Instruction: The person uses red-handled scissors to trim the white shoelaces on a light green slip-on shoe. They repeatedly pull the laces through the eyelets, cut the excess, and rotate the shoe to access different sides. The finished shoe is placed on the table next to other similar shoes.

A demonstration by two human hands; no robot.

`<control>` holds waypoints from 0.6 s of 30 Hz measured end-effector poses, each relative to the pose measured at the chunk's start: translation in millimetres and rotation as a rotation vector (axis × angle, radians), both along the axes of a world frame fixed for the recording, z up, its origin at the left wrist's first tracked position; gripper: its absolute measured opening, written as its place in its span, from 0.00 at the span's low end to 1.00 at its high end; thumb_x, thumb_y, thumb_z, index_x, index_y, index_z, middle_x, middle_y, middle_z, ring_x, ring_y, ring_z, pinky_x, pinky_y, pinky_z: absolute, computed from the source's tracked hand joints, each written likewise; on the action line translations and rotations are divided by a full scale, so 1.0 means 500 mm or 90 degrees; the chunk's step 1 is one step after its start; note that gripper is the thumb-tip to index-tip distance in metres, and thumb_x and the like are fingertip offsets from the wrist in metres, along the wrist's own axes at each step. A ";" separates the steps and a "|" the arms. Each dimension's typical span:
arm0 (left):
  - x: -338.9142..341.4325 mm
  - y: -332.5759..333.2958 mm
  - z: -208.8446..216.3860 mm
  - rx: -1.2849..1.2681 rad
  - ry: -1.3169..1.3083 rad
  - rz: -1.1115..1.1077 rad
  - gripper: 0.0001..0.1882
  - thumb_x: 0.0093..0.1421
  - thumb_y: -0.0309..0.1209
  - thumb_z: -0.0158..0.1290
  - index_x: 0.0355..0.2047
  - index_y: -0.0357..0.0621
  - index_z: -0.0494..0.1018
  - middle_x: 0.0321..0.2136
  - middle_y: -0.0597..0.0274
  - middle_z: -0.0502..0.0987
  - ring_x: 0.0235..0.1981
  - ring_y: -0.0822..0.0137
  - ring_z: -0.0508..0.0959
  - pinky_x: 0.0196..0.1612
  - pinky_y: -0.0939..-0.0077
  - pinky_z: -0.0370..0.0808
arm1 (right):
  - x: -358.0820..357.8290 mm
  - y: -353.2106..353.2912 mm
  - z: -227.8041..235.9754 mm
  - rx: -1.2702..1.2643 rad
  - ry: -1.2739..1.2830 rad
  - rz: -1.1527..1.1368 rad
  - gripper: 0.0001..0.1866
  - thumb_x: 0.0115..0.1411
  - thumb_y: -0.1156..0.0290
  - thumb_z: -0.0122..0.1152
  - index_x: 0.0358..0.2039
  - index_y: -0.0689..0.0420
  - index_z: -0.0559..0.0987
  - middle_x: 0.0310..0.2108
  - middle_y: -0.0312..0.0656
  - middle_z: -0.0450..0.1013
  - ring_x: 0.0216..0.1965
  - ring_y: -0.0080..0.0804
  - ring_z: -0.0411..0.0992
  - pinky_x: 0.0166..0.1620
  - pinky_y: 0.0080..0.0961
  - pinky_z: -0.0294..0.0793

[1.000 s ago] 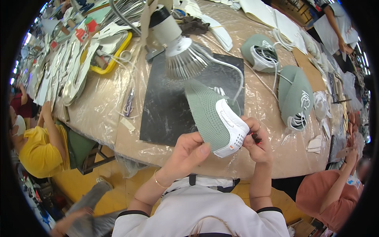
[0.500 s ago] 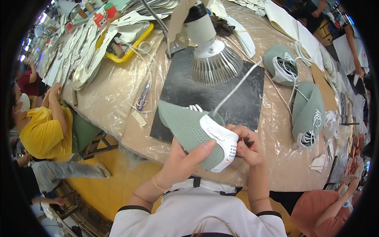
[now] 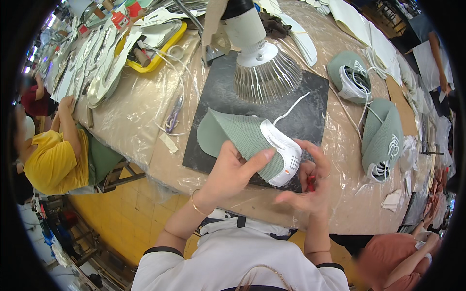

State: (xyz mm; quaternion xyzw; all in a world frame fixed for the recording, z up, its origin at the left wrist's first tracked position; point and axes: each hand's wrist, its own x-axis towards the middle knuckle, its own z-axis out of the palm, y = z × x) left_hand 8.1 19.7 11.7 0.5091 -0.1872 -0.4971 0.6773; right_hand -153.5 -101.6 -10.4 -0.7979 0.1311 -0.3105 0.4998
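Note:
My left hand (image 3: 232, 170) grips a grey-green mesh shoe upper (image 3: 245, 138) with a white heel panel, its thumb pressed on the mesh beside the panel. The upper is tilted over a black board (image 3: 216, 92), and a loose white lace (image 3: 292, 106) sticks up from its far side. Just right of the heel panel is my right hand (image 3: 318, 191), its thumb and forefinger spread apart. A small red-handled tool (image 3: 311, 183) sits in its curled fingers; most of that tool is hidden. Two similar laced uppers (image 3: 349, 77) (image 3: 381, 136) lie to the right.
A lamp with a clear ribbed shade (image 3: 267, 72) stands over the board. Farther left is a yellow tray (image 3: 153, 65) with tools and pieces, near piles of white cut parts (image 3: 104, 72). Purple-handled snips (image 3: 172, 120) lie left of the board. Co-workers sit at both sides.
The upper has turned and moved slightly away from me, over the board. My right hand has come off its heel and spread thumb and forefinger. The lace, stretched far right before, now stands shorter.

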 end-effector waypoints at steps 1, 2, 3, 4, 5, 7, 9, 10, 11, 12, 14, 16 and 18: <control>0.000 -0.003 -0.003 -0.003 0.014 0.008 0.15 0.62 0.26 0.54 0.48 0.32 0.72 0.42 0.59 0.79 0.42 0.74 0.77 0.46 0.77 0.74 | 0.005 0.006 -0.003 -0.076 -0.015 -0.032 0.48 0.44 0.53 0.77 0.61 0.59 0.62 0.56 0.53 0.67 0.18 0.10 0.56 0.20 0.07 0.53; 0.001 -0.006 -0.006 -0.007 0.027 0.015 0.15 0.62 0.26 0.54 0.48 0.32 0.72 0.42 0.60 0.79 0.42 0.74 0.77 0.46 0.76 0.75 | 0.010 0.007 -0.006 -0.145 -0.022 -0.051 0.46 0.45 0.54 0.76 0.60 0.59 0.64 0.55 0.54 0.68 0.19 0.11 0.57 0.20 0.07 0.54; 0.001 -0.009 -0.006 -0.010 0.041 0.022 0.15 0.62 0.26 0.54 0.48 0.31 0.72 0.41 0.60 0.79 0.42 0.74 0.77 0.45 0.76 0.75 | 0.014 0.010 -0.009 -0.213 -0.030 -0.074 0.45 0.45 0.56 0.76 0.59 0.59 0.65 0.55 0.54 0.69 0.19 0.12 0.59 0.20 0.08 0.55; 0.002 -0.012 -0.004 -0.012 0.044 0.005 0.15 0.61 0.26 0.55 0.48 0.32 0.73 0.41 0.59 0.79 0.42 0.73 0.78 0.45 0.76 0.75 | 0.021 0.008 -0.012 -0.274 -0.032 -0.082 0.41 0.47 0.58 0.75 0.58 0.60 0.66 0.54 0.55 0.69 0.20 0.13 0.61 0.21 0.10 0.57; 0.003 -0.010 0.002 -0.013 0.047 -0.014 0.16 0.60 0.26 0.55 0.48 0.33 0.73 0.41 0.59 0.79 0.42 0.72 0.78 0.44 0.76 0.75 | 0.024 0.006 -0.011 -0.326 -0.025 -0.096 0.37 0.49 0.61 0.73 0.56 0.60 0.68 0.52 0.55 0.71 0.20 0.15 0.63 0.22 0.11 0.59; 0.005 -0.003 0.023 -0.011 -0.048 -0.083 0.16 0.59 0.25 0.57 0.48 0.36 0.74 0.41 0.56 0.79 0.41 0.70 0.79 0.43 0.76 0.76 | 0.029 0.001 -0.005 -0.302 -0.036 -0.171 0.26 0.53 0.68 0.69 0.51 0.61 0.73 0.48 0.54 0.74 0.22 0.20 0.67 0.24 0.16 0.62; 0.000 0.018 0.056 -0.006 -0.242 -0.183 0.18 0.56 0.25 0.59 0.48 0.39 0.75 0.42 0.52 0.78 0.40 0.68 0.79 0.43 0.76 0.76 | 0.030 -0.009 0.012 -0.313 0.012 -0.223 0.17 0.55 0.74 0.63 0.46 0.62 0.76 0.42 0.52 0.77 0.23 0.26 0.70 0.27 0.20 0.65; 0.002 0.034 0.075 0.032 -0.391 -0.248 0.22 0.51 0.30 0.64 0.48 0.43 0.76 0.47 0.49 0.75 0.43 0.61 0.78 0.46 0.70 0.74 | 0.024 -0.017 0.027 -0.340 0.063 -0.235 0.14 0.56 0.76 0.60 0.44 0.62 0.77 0.39 0.50 0.78 0.24 0.28 0.71 0.29 0.23 0.66; 0.004 0.040 0.085 -0.003 -0.553 -0.172 0.24 0.50 0.32 0.64 0.49 0.44 0.76 0.47 0.50 0.74 0.44 0.59 0.76 0.46 0.68 0.73 | 0.018 -0.022 0.042 -0.365 0.119 -0.246 0.12 0.56 0.79 0.57 0.41 0.62 0.79 0.37 0.49 0.79 0.24 0.31 0.72 0.30 0.25 0.67; 0.003 0.043 0.090 -0.039 -0.712 -0.087 0.26 0.49 0.34 0.65 0.49 0.45 0.75 0.47 0.51 0.74 0.46 0.57 0.75 0.47 0.66 0.71 | 0.023 -0.027 0.049 -0.329 0.133 -0.221 0.10 0.56 0.80 0.57 0.38 0.61 0.81 0.30 0.44 0.79 0.22 0.35 0.70 0.31 0.26 0.66; 0.006 0.038 0.086 0.014 -0.948 0.043 0.31 0.46 0.40 0.65 0.51 0.46 0.73 0.50 0.52 0.71 0.51 0.50 0.70 0.52 0.59 0.65 | 0.026 -0.029 0.064 -0.264 0.191 -0.105 0.08 0.55 0.78 0.58 0.37 0.60 0.81 0.29 0.44 0.79 0.22 0.35 0.70 0.30 0.26 0.66; 0.020 0.019 0.061 0.093 -0.915 -0.023 0.28 0.50 0.36 0.62 0.52 0.44 0.72 0.53 0.48 0.70 0.53 0.48 0.70 0.55 0.58 0.64 | 0.031 -0.030 0.067 -0.189 0.255 -0.004 0.03 0.57 0.76 0.59 0.31 0.59 0.80 0.23 0.42 0.75 0.20 0.30 0.67 0.28 0.25 0.64; 0.038 0.000 0.027 0.102 -0.748 -0.161 0.19 0.54 0.27 0.57 0.47 0.38 0.74 0.44 0.47 0.77 0.45 0.52 0.77 0.49 0.66 0.71 | 0.037 -0.037 0.058 -0.032 0.317 0.050 0.06 0.59 0.72 0.60 0.29 0.61 0.79 0.19 0.42 0.71 0.18 0.29 0.64 0.25 0.24 0.60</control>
